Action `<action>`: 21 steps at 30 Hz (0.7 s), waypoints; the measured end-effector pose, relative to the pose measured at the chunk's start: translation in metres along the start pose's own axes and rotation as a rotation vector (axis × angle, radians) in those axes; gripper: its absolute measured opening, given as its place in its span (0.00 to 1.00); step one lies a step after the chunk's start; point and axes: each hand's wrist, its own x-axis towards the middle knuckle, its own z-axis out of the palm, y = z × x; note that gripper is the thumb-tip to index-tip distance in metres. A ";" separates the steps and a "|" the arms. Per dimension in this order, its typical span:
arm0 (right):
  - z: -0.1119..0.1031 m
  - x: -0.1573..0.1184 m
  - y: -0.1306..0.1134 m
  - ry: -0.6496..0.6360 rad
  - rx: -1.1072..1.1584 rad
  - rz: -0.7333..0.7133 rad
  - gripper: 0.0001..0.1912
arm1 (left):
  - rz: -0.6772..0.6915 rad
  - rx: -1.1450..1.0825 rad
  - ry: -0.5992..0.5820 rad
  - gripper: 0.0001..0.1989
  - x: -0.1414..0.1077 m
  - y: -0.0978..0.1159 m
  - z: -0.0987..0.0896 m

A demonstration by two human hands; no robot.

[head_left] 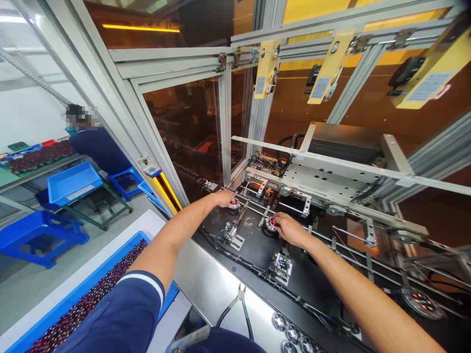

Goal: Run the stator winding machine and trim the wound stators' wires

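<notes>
My left hand (222, 198) is closed at the machine's far left station, its fingertips on a small round red-and-silver part (234, 205) that looks like a motor stator. At the neighbouring station to the right, my right hand (290, 229) pinches the edge of a similar round red-and-silver part (270, 224), which sits on a round holder. The fingertips of both hands are partly hidden. Small metal clamp fixtures (281, 268) stand on the black machine bed (253, 242) in front of these stations. Another round part (423, 303) with copper-coloured windings lies at the far right.
Cutting pliers (241, 294) lie on the metal ledge beside several silver round parts (292, 333). A blue tray (138, 238) of dark-red round parts is at my left. Metal rods and yellow brackets (267, 68) surround the machine. A seated co-worker (95, 147) is farther left.
</notes>
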 end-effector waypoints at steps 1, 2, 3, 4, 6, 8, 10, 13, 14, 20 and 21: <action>-0.007 -0.001 -0.006 0.022 0.019 0.001 0.14 | -0.006 -0.014 0.006 0.17 -0.001 0.002 -0.001; -0.015 -0.004 -0.015 0.047 0.041 -0.001 0.12 | -0.013 -0.033 0.020 0.17 -0.002 0.004 -0.002; -0.022 -0.009 -0.027 0.077 0.065 -0.007 0.11 | -0.021 -0.056 0.045 0.17 -0.003 0.007 -0.004; -0.029 -0.016 -0.041 0.108 0.090 -0.019 0.09 | -0.030 -0.082 0.083 0.17 -0.006 0.010 -0.006; -0.036 -0.040 -0.078 0.163 0.144 -0.064 0.08 | -0.053 -0.144 0.186 0.18 -0.016 0.016 -0.010; -0.030 -0.071 -0.119 0.179 0.194 -0.133 0.10 | -0.077 -0.217 0.313 0.17 -0.040 0.022 -0.012; -0.008 -0.102 -0.157 0.146 0.224 -0.201 0.14 | -0.093 -0.290 0.435 0.15 -0.079 0.031 -0.011; 0.049 -0.132 -0.192 0.056 0.216 -0.264 0.11 | -0.093 -0.384 0.508 0.13 -0.153 0.052 0.008; 0.070 -0.134 -0.199 0.026 0.199 -0.268 0.10 | -0.089 -0.406 0.488 0.13 -0.177 0.060 0.018; 0.156 -0.094 -0.221 -0.053 0.109 -0.251 0.11 | -0.152 -0.380 0.248 0.11 -0.261 0.108 0.099; 0.162 -0.086 -0.225 -0.054 0.103 -0.246 0.13 | -0.179 -0.354 0.226 0.12 -0.265 0.113 0.110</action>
